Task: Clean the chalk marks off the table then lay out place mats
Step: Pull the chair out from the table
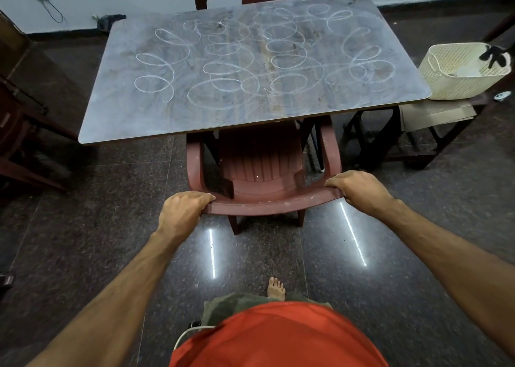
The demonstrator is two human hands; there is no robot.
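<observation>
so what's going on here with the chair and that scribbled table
A person stands behind a maroon plastic chair and holds its top rail, left hand at one end and right hand at the other. The chair's front sits under the near edge of the table. White chalk loops cover the tabletop, so no cleaning has begun. A cream basket sits on a stand to the right.

**Lighting and image quality, head view**

Dim, cool room light is recorded. Two tube-light reflections [353, 234] are seen as glare on the polished floor [83, 227]. Wide-angle bending is noted at the edges. The orange shirt [278, 338] is rendered soft.
</observation>
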